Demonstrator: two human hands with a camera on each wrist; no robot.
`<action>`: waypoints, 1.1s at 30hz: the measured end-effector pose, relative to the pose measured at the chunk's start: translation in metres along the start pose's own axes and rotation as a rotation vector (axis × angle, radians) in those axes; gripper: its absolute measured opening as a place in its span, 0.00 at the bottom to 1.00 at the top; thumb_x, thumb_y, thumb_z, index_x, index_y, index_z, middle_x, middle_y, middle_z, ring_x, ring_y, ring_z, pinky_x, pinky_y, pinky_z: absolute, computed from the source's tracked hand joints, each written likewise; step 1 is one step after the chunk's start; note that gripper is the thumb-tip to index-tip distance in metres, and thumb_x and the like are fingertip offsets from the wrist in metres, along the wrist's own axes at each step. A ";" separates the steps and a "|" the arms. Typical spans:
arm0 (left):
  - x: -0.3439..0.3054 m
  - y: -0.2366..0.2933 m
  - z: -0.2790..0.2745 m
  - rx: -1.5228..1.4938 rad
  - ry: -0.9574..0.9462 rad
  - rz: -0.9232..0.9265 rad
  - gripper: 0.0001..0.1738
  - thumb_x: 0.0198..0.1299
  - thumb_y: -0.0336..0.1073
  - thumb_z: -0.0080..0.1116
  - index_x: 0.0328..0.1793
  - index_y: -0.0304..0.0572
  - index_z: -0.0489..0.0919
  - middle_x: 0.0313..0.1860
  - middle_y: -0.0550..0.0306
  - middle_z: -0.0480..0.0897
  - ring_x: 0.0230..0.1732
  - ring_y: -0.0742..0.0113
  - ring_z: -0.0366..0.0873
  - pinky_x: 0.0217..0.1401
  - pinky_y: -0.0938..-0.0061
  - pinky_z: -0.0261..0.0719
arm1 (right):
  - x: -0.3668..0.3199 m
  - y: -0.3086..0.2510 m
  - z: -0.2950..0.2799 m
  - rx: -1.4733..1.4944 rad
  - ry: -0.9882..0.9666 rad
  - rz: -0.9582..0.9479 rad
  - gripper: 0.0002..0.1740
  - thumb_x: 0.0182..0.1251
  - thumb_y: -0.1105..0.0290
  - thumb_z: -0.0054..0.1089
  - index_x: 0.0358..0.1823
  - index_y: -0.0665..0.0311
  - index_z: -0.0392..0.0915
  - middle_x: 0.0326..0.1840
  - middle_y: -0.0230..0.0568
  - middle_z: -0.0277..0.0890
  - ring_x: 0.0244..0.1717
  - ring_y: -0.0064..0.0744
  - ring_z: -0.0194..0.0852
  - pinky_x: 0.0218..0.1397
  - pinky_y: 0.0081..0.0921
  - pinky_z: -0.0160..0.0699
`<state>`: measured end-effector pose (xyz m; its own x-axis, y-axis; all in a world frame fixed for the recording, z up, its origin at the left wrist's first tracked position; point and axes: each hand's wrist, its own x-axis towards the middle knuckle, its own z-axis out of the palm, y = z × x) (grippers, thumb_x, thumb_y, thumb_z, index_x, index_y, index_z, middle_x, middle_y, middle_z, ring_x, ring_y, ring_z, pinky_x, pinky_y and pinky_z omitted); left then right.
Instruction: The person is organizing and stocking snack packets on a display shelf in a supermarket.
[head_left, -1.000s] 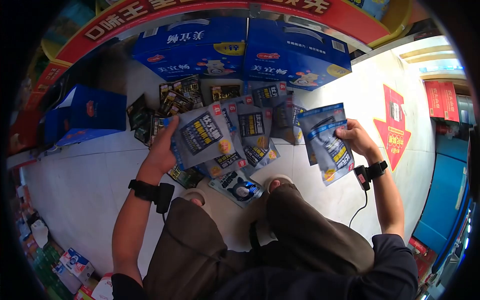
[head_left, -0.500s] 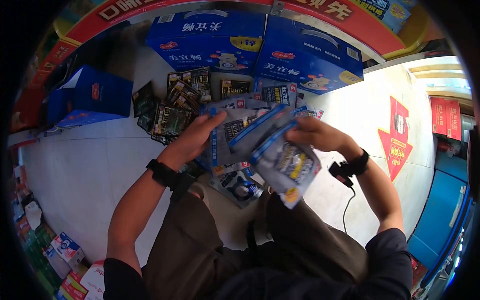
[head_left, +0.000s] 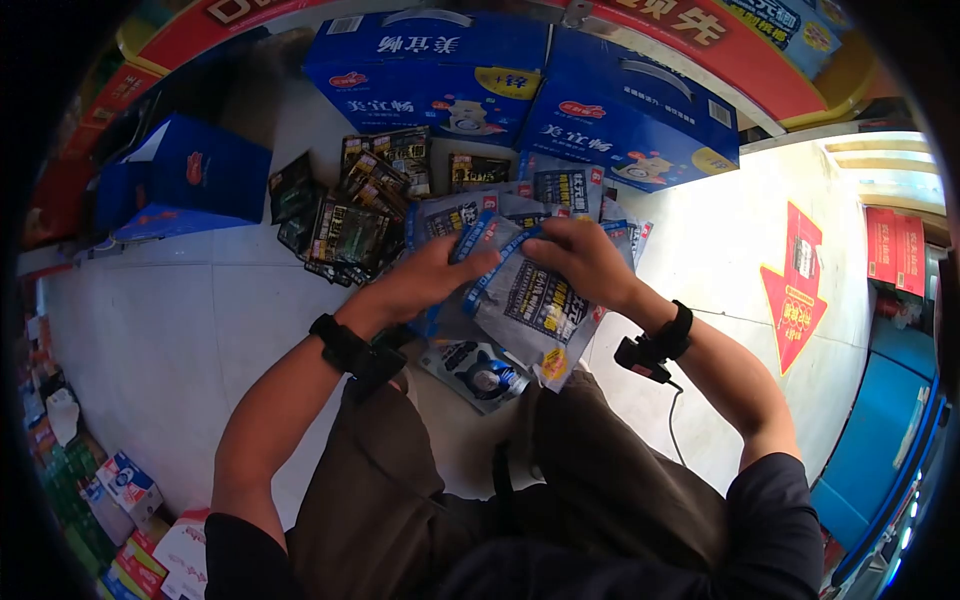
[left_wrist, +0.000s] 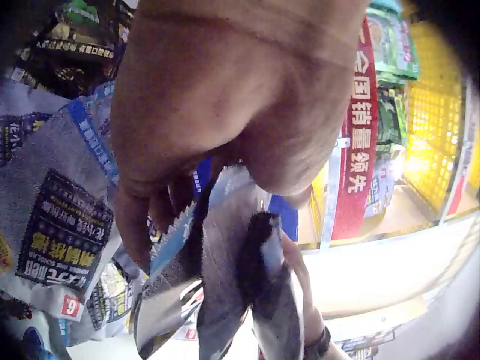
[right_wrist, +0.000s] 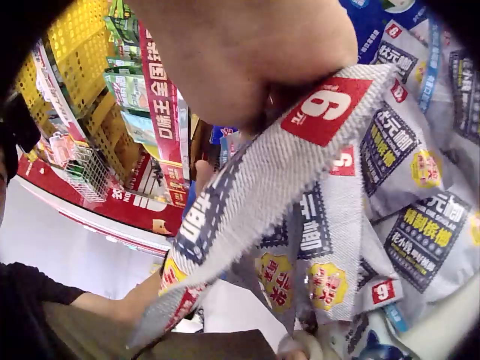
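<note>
Several grey snack pouches [head_left: 535, 300] with blue top strips are held together over the floor in the head view. My left hand [head_left: 432, 272] grips them at the left edge, thumb on the front. On the top edge, my right hand [head_left: 588, 262] pinches with thumb and fingers. In the left wrist view the upright pouches [left_wrist: 225, 262] stand side by side below the left hand [left_wrist: 217, 105]. The right wrist view shows a pouch [right_wrist: 259, 180] marked with a red 6 under the right hand [right_wrist: 247, 60]. More grey pouches [head_left: 565, 185] lie behind.
Black packets [head_left: 350, 235] are piled to the left of the grey ones. Two blue cartons [head_left: 430, 75] stand behind, and an opened blue box [head_left: 195, 180] is at the left. A silver-blue pouch [head_left: 475, 375] lies between the feet. A red floor arrow [head_left: 797, 290] is at the right.
The right hand has brought its pouches leftward to those in the left hand. The two hands, apart a second ago, now hold the pouches together in the middle.
</note>
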<state>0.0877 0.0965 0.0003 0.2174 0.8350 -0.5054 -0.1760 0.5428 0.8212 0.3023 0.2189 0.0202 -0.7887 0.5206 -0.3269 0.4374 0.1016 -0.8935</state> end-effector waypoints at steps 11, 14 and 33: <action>0.009 -0.025 -0.012 -0.144 0.106 -0.049 0.18 0.75 0.40 0.50 0.64 0.37 0.74 0.55 0.58 0.81 0.53 0.73 0.78 0.57 0.73 0.79 | -0.001 0.010 -0.011 -0.128 0.241 -0.094 0.13 0.74 0.66 0.59 0.43 0.71 0.80 0.28 0.39 0.79 0.32 0.21 0.74 0.37 0.24 0.74; 0.007 -0.029 -0.025 -0.230 0.162 -0.041 0.18 0.75 0.40 0.52 0.64 0.37 0.74 0.56 0.57 0.81 0.54 0.71 0.80 0.58 0.71 0.81 | 0.001 0.017 -0.027 -0.045 0.220 -0.024 0.13 0.75 0.65 0.57 0.41 0.70 0.78 0.31 0.35 0.76 0.34 0.16 0.68 0.36 0.21 0.71; 0.006 -0.033 -0.031 -0.468 0.219 -0.143 0.22 0.75 0.45 0.50 0.65 0.35 0.73 0.56 0.56 0.80 0.55 0.70 0.78 0.57 0.70 0.79 | 0.008 0.015 -0.033 0.126 -0.041 0.188 0.11 0.77 0.64 0.52 0.46 0.64 0.80 0.49 0.45 0.79 0.47 0.37 0.79 0.51 0.34 0.78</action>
<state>0.0647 0.0866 -0.0384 0.0738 0.7218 -0.6882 -0.5793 0.5927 0.5596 0.3166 0.2529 0.0144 -0.7163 0.4851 -0.5016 0.5232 -0.1022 -0.8460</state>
